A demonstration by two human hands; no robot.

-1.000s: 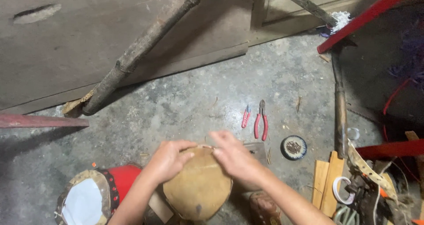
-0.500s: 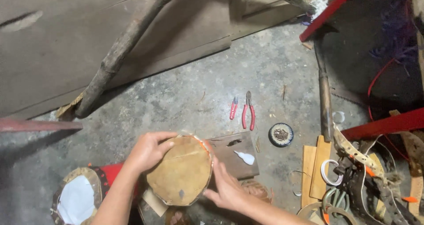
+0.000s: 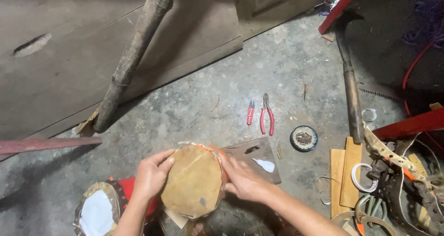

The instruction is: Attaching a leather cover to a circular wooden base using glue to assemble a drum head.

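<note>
A small round drum with a tan hide head (image 3: 193, 180) and an orange rim sits low in the middle of the head view. My left hand (image 3: 151, 175) grips its left edge, fingers curled over the hide. My right hand (image 3: 244, 180) clasps its right side against the orange rim. A second drum (image 3: 98, 212), red-bodied with a white patch on its head, lies just left of my left arm.
On the concrete floor lie red-handled pliers (image 3: 266, 114), a small red cutter (image 3: 250, 112), a round tin of nails (image 3: 304, 138), a brown board with a white blob (image 3: 257, 156), a long-handled hammer (image 3: 350, 85) and wood strips (image 3: 346, 172). A rough log (image 3: 134, 55) leans at the left.
The drum has turned in my hands; my right hand slid from its top down to the right side. My view shifted right and downward.
</note>
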